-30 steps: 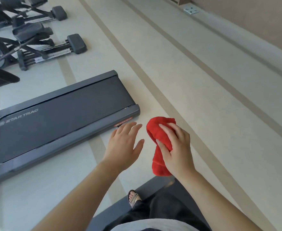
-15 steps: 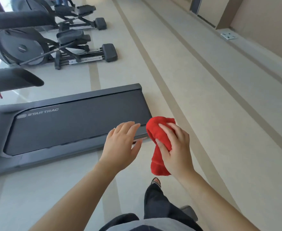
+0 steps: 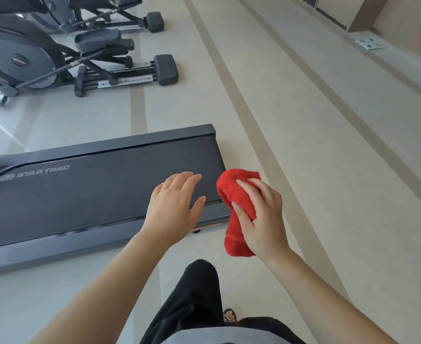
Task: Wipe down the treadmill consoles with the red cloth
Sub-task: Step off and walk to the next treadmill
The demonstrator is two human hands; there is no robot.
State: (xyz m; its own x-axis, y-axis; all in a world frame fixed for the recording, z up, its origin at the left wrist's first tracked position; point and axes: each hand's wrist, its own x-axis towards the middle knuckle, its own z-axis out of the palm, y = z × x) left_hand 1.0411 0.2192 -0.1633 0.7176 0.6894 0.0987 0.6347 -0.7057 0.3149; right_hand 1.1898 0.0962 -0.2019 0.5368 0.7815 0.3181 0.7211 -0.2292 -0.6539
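The pale floor (image 3: 303, 170) fills most of the view, crossed by darker stripes that run away toward a wall on the right. Along the left stand the machines: two ellipticals (image 3: 55, 58) at the top, and nearer, a treadmill (image 3: 80, 199) lying across the frame, its dark belt and grey side rails in sight, a maker's name printed at the belt's far left. No console shows anywhere — only the rear end of the deck, so the part to be cleaned is out of frame to the left or above. Below, a dark trouser leg and a sandalled foot (image 3: 229, 316) point forward. Both arms reach out over the treadmill's tail. The left hand (image 3: 174, 207) hovers flat with an empty, spread grip, fingers loosely together and thumb out. The right hand (image 3: 261, 214) has its grip pressed around the red cloth (image 3: 236, 194), which is bunched into a roll, one end bulging above the fingers and the other hanging below the palm, just off the deck's rear corner and clear of it. The step in hand looks like the walk between machines, cloth at the ready, with no wiping under way. The next move calls for turning toward the treadmill's front, bringing its console into reach, and perhaps opening the bunched cloth flatter before pressing it on — a judgement only.
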